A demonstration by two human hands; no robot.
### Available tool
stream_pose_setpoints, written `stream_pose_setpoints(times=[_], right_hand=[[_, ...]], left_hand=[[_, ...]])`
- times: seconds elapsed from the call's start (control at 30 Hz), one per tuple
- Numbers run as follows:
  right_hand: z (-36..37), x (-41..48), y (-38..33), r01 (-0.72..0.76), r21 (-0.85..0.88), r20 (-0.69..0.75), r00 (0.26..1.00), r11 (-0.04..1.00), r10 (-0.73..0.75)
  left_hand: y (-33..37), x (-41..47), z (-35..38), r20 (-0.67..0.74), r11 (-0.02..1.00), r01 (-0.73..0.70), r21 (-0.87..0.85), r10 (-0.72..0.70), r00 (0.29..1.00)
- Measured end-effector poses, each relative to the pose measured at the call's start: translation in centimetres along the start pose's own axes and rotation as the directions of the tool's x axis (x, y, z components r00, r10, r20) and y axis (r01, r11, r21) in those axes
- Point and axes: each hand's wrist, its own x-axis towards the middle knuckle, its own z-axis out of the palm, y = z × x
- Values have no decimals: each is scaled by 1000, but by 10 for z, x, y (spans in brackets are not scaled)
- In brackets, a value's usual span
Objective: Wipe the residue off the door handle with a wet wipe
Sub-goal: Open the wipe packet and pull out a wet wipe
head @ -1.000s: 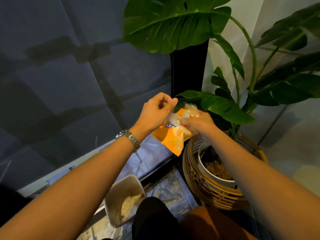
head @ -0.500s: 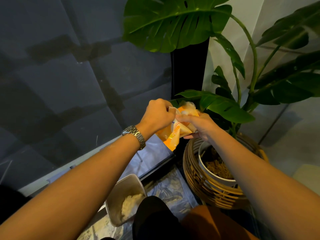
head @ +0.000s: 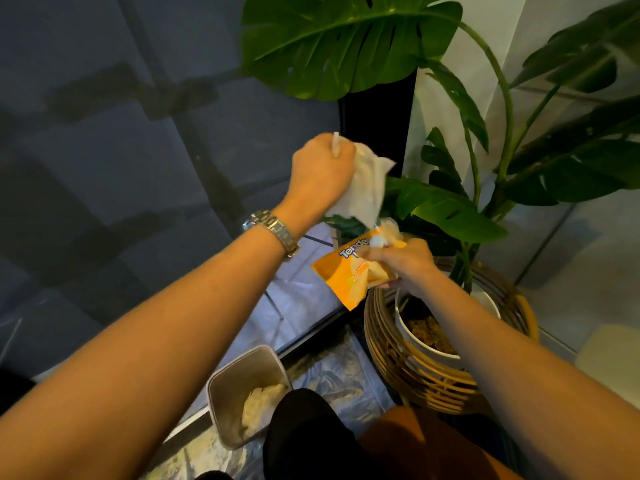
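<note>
Overhead, the left hand [head: 318,171] was raised in a fist, gripping a white wet wipe [head: 367,188] that hung crumpled from its far side. The wipe's lower tip reached down to the mouth of an orange wipe pack [head: 346,275]; whether it touched the pack could not be told. The right hand [head: 405,263] held that pack from the right, fingers curled over its top, where a crinkled clear flap stood open. Blue letters showed on the pack's face. A metal watch [head: 277,233] sat on the left wrist.

Near the person's knees, a square translucent tub [head: 227,407] stood on the floor with no lid, a pale crumpled lump [head: 259,407] lying in its bottom. To its right a round woven basket [head: 391,362] held a white pot [head: 414,341], and brown, loose filling [head: 429,330] showed inside the pot. A large-leaved green plant [head: 346,43] rose from the pot, spreading over the far right. Both hands were just above the basket's far rim, well apart from the tub.
</note>
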Motion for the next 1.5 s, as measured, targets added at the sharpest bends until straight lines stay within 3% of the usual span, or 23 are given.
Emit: stream_pose_setpoints(times=[0.23, 0.3, 0.4, 0.5, 0.63, 0.73, 0.83, 1.03, 1.2, 1.27, 1.33, 1.4, 1.5], right_hand=[[-6, -1, -9, 27, 43, -41, 999, 999, -26], [-5, -3, -11, 34, 133, -45, 999, 991, -28], [-1, -7, -14, 34, 253, -11, 999, 967, -33], [2, -10, -17, 49, 219, 57, 996, 974, -63], [-2, -12, -22, -2, 313, 228, 971, 950, -72], [-13, -9, -19, -119, 463, 349, 936, 878, -57], [-18, -13, -15, -167, 484, 420, 905, 859, -61], [1, -14, -14, -26, 143, 261, 965, 989, -12], [7, -11, -12, 80, 100, 84, 992, 992, -89], [11, -9, -11, 128, 91, 27, 991, 988, -131], [14, -8, -9, 160, 52, -1, 987, 986, -160], [12, -7, -7, 133, 72, 0, 991, 989, -133], [6, -4, 0, 33, 209, 45, 998, 977, -43]], left_hand=[[-74, 2, -3, 62, 911, 391, -133, -386, 920], [-84, -7, -4, 173, 878, 472, -80, -455, 874], [-88, -21, -6, 424, 821, 571, 2, -517, 743], [-90, -24, 4, 561, 754, 645, -128, -481, 673], [-86, -20, 10, 539, 665, 683, -302, -472, 698], [-89, -17, 7, 560, 641, 687, -341, -449, 696], [-92, -19, 6, 574, 616, 699, -363, -443, 688], [-96, -24, 11, 598, 691, 655, -306, -396, 697], [-102, -18, 13, 673, 621, 703, -347, -357, 648], [-103, -19, 19, 626, 696, 659, -284, -387, 678], [-105, -21, 26, 499, 831, 543, -121, -422, 757], [-110, -23, 31, 452, 854, 513, -85, -426, 784], [-116, -24, 30, 511, 813, 554, -179, -404, 759]])
